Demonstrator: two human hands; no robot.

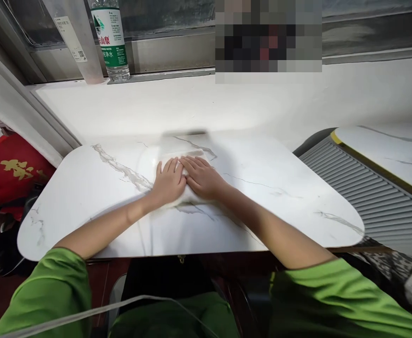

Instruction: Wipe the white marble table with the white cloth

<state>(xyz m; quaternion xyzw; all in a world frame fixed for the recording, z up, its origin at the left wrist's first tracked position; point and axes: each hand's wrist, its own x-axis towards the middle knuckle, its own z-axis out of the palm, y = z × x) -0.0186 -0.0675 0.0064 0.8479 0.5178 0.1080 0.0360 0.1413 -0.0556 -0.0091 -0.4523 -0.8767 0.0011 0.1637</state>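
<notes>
A white cloth (170, 201) lies bunched on the marbled white tabletop (283, 188), mostly covered by my two hands. My left hand (169, 180) rests flat on its left part, fingers stretched out and slightly spread. My right hand (203, 177) presses on the right part, its fingers extended too. The thumbs meet near the middle. Both palms face down, and what lies under them is hidden.
On the window ledge stand a water bottle (111, 42) with a green and white label and a frosted plastic tube (73, 40). A red bag (11, 169) is at left. A grey ribbed panel (364, 188) stands at right. A pale cord (96, 310) crosses below.
</notes>
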